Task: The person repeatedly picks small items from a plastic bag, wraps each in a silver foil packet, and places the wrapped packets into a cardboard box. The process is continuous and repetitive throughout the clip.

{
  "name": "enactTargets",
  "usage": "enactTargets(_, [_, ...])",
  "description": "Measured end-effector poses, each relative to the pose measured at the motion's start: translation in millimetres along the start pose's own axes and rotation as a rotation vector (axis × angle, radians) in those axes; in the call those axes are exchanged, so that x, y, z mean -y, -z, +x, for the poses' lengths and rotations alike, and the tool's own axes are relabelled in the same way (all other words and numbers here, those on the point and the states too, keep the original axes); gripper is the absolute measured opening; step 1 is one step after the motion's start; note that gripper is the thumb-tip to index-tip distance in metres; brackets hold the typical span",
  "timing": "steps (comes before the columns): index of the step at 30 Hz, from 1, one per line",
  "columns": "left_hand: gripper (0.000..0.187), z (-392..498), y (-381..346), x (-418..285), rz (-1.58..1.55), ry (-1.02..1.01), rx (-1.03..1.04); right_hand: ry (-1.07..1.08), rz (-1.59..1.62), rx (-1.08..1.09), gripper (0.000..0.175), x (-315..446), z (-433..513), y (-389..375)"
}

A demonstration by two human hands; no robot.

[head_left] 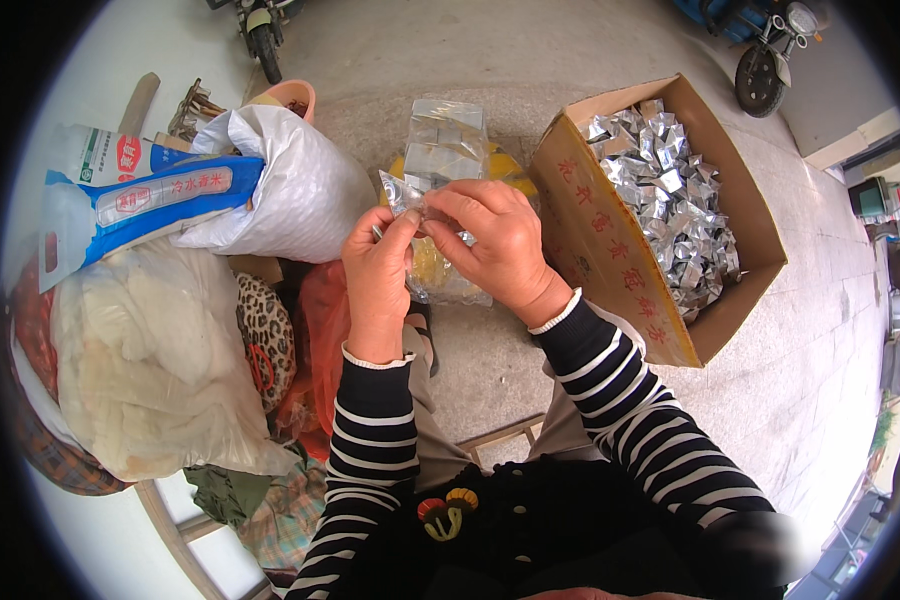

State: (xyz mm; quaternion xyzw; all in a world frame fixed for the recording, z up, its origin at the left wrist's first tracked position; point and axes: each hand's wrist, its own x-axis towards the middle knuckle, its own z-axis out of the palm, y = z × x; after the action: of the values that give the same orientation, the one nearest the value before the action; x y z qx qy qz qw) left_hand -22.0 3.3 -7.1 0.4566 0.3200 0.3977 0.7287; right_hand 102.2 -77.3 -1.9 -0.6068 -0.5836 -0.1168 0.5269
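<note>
Close together in front of my body, both hands work on one small piece of silver foil paper (pixel 398 193). My left hand (pixel 379 274) pinches its lower edge between thumb and fingers. On the other side, my right hand (pixel 491 236) has its thumb and fingertips on the same piece and partly hides it. A pointed, creased corner sticks up at the left. Just beyond my hands, a stack of silvery sheets in clear plastic wrap (pixel 448 127) lies over something yellow. To the right, an open cardboard box (pixel 607 247) holds a heap of folded silver foil-paper pieces (pixel 664 199).
At left stand a white woven sack (pixel 292 180), a blue-and-white rice bag (pixel 172 191), a clear bag with whitish stuffing (pixel 157 360) and a red plastic bag (pixel 322 322). A pink bucket (pixel 304 97) is behind. Parked two-wheelers (pixel 265 45) stand at the far edge.
</note>
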Motion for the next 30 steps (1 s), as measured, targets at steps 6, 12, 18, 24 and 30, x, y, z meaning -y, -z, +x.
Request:
enactTargets(6, [0.006,-1.7,2.4,-4.2,0.033,-0.061,0.05,-0.577,0.727,0.149,0.013,-4.2,-2.7,2.5])
enactTargets(12, [0.012,-1.4,8.4,-19.6,0.149,0.022,0.207,-0.801,0.934,0.413,0.016,-13.3,4.5,22.4])
enactTargets(18, [0.02,0.0,18.6,-23.1,-0.09,0.13,0.408,-0.894,1.049,0.502,0.019,-13.9,4.7,27.8])
enactTargets(24, [0.015,4.3,31.3,-20.4,-0.226,0.098,0.511,-0.974,1.27,0.446,0.02,-18.0,4.2,27.6])
enactTargets(30, [0.025,5.7,31.1,-15.7,-0.347,0.014,0.399,-0.866,1.379,0.412,0.02,-17.0,3.5,38.5])
